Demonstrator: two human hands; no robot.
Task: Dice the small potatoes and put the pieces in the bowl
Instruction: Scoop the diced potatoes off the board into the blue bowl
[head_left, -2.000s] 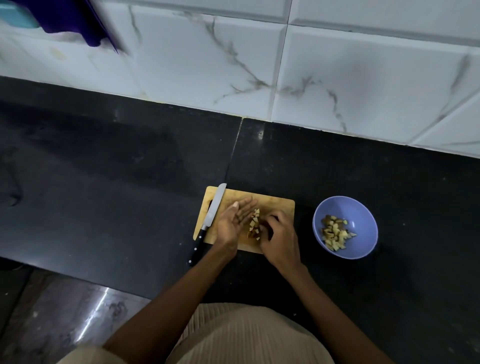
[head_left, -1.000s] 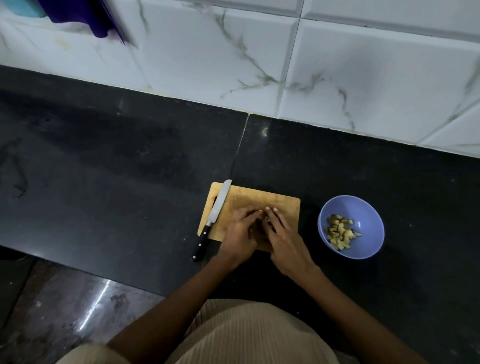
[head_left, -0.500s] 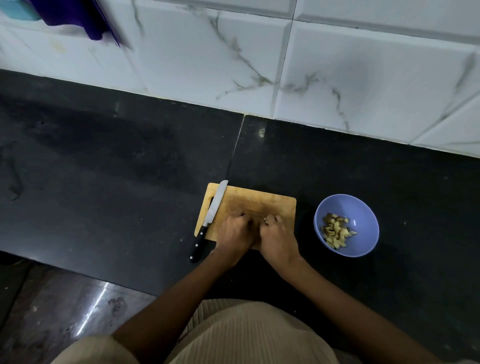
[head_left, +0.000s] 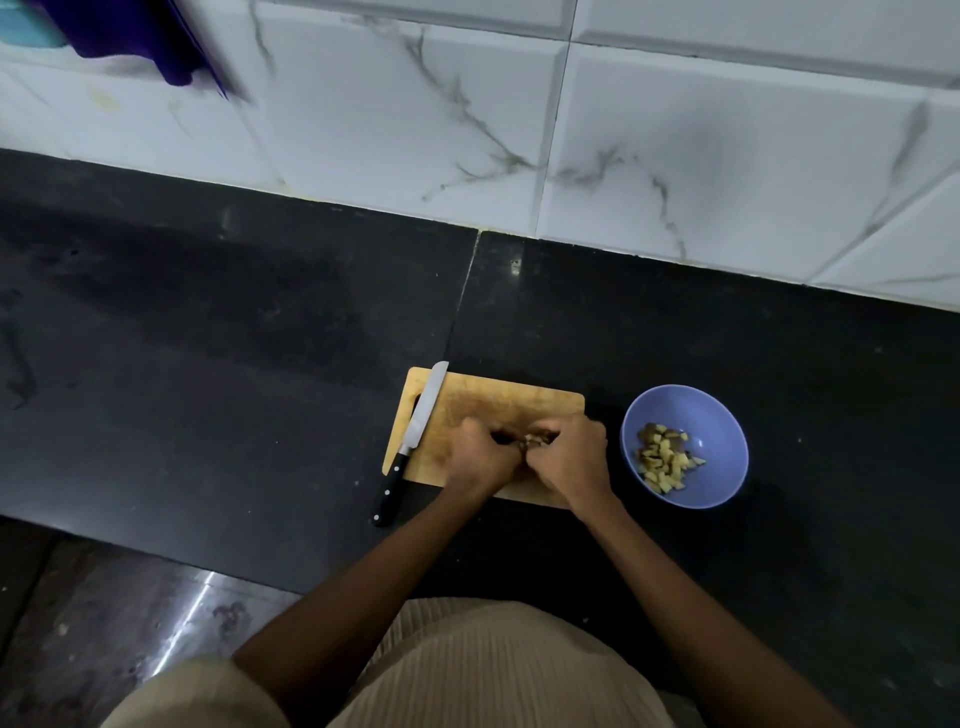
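Note:
Both hands meet over the wooden cutting board (head_left: 498, 397). My left hand (head_left: 480, 454) and my right hand (head_left: 571, 457) have their fingers curled around a small heap of diced potato pieces (head_left: 532, 440), which peeks out between them. A lilac bowl (head_left: 719, 415) stands right of the board with more diced potato (head_left: 665, 457) inside. A black-handled knife (head_left: 413, 441) lies along the board's left edge, its handle hanging off toward me.
The board and bowl sit on a black stone counter (head_left: 234, 364), backed by a white marbled tile wall (head_left: 519, 130). A purple cloth (head_left: 135, 41) hangs at the top left. The counter's front edge runs just below the knife handle.
Two seconds ago the hands were apart with fingers spread round loose pieces. They have since closed together and curled over the heap. Knife and bowl have not moved.

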